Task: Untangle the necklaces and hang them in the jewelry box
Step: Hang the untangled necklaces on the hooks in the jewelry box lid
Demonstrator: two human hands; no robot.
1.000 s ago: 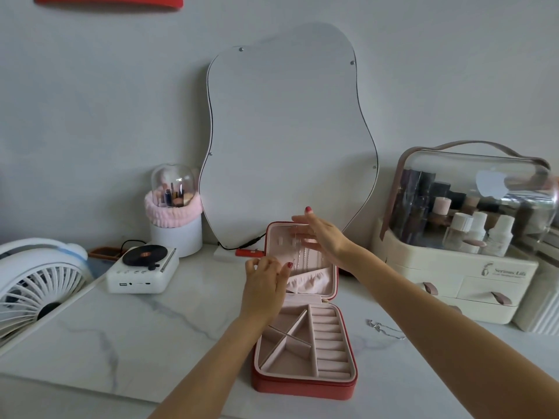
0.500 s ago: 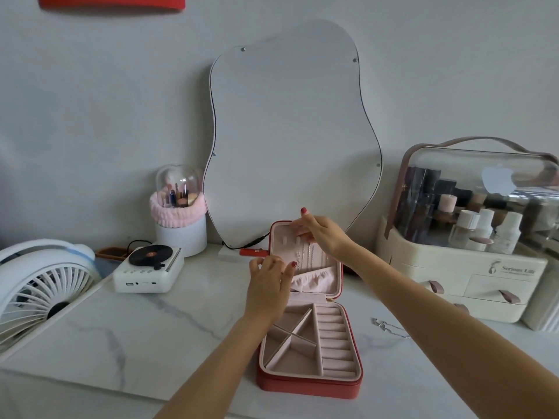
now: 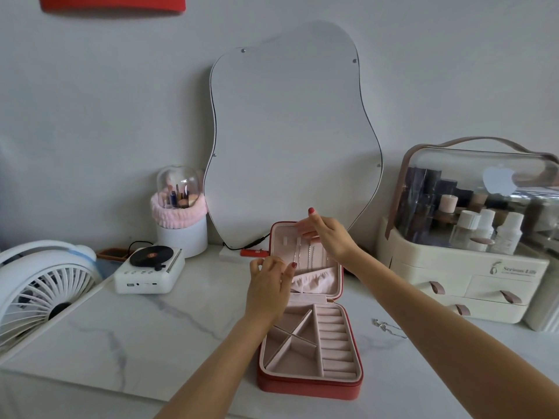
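Hanging a necklace (image 3: pixel 298 252) inside the upright lid of the jewelry box (image 3: pixel 311 385) on the bench (image 3: pixel 169 334): my right hand (image 3: pixel 328 234) pinches its top near the hooks, my left hand (image 3: pixel 269 282) pinches its lower end taut; another necklace (image 3: pixel 385 326) waits beside the box.

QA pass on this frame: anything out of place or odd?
One silver necklace lies loose on the marble table, right of the open jewelry box, not hung. Both hands work at the lid hooks. Nothing spilled or damaged.

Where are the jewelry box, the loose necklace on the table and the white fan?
jewelry box (image 3: pixel 308 388), head view, red front wall.
loose necklace (image 3: pixel 383 325), head view, its bunched end.
white fan (image 3: pixel 39 285), head view, front grille.
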